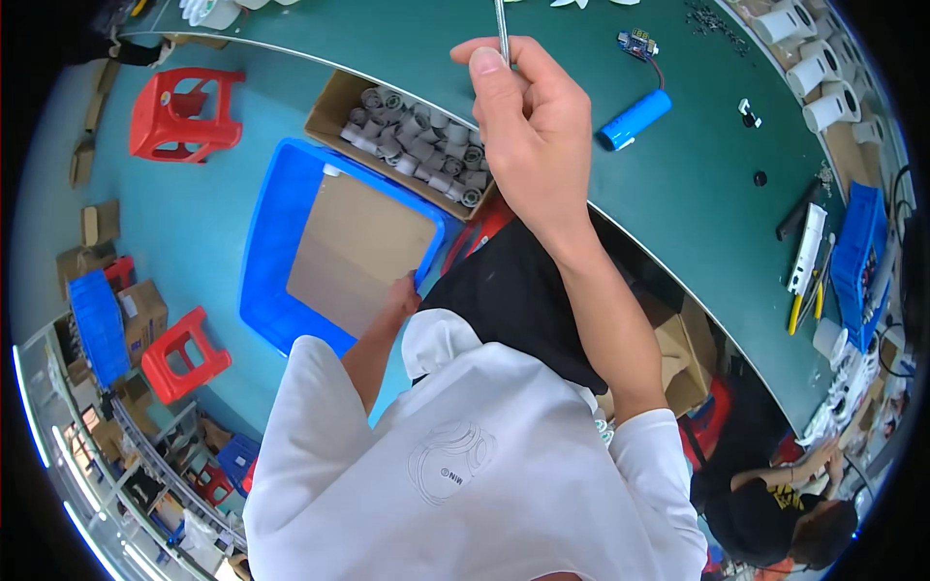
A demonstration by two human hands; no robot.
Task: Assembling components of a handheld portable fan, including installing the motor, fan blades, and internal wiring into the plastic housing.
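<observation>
**Right hand lifts a thin metal rod over the counter; left hand at the blue crate**

The green counter curves across the upper right of the view, and the teal floor lies to its left. On the floor beside the person stands a blue plastic crate with a flat sheet of brown cardboard lying inside it. Just beyond the crate, against the counter's edge, an open cardboard box is packed with grey cylindrical parts.

The left hand reaches down to the near corner of the crate, at the edge of the cardboard sheet; its fingers are hidden, so I cannot tell whether it grips anything. The right hand is raised above the counter's edge, closed around a thin metal rod pinched between thumb and fingers, the rod pointing up and away out of the picture.

On the counter, right of that hand, lies a blue cylindrical battery wired to a small circuit board. Two red plastic stools stand on the floor to the left.
</observation>
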